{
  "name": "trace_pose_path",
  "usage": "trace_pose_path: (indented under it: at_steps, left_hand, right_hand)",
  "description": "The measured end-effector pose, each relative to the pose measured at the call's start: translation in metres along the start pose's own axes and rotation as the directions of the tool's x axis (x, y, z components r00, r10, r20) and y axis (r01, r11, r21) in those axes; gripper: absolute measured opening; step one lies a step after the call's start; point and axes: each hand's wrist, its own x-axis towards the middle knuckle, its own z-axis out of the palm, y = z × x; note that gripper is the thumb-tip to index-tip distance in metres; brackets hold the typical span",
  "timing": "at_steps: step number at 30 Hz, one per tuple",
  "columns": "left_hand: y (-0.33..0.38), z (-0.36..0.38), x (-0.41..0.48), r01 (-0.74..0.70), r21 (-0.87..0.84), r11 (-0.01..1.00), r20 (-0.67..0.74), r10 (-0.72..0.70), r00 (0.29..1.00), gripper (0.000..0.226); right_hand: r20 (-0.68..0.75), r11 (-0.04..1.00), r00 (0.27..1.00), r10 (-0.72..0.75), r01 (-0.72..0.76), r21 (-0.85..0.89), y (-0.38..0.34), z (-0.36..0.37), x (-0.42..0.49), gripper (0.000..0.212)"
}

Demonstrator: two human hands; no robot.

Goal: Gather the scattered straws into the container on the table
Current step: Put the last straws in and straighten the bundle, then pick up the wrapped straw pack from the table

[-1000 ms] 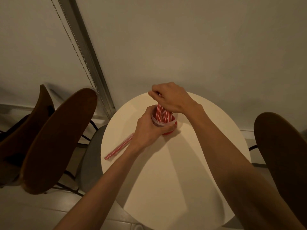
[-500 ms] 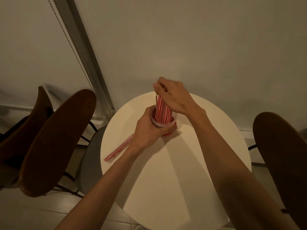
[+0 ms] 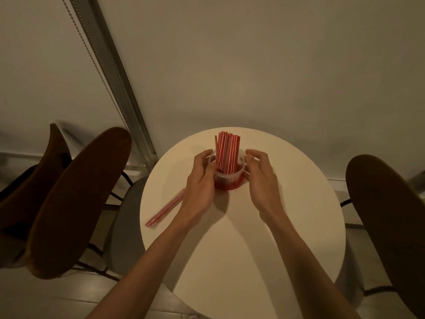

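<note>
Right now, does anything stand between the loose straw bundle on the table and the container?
Yes: the left hand. It grips the container on its left, directly between it and the straw bundle, whose upper end runs behind the wrist. Nothing else intervenes.

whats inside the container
A bundle of red-and-white striped straws stands upright in the container. Its bottom cannot be seen, covered by the straws and reddish wall.

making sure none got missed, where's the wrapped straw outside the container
Head view: the wrapped straw lies flat on the left of the table, just left of the left hand, apart from the container.
</note>
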Motion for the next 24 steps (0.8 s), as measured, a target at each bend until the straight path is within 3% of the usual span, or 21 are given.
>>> trace_pose_path:
  at_steps: [6,24]
  left_hand:
    - [-0.003,0.010,0.000,-0.008,0.025,1.000,0.030,0.008,1.000,0.042]
    - [0.011,0.038,0.057,-0.037,0.048,0.998,0.053,0.035,0.998,0.047]
  right_hand:
    - [-0.024,0.987,0.996,-0.091,0.087,-0.134,0.007,-0.001,-0.019,0.036]
    - [-0.144,0.972,0.987,-0.070,0.035,-0.232,-0.002,0.001,0.043,0.045]
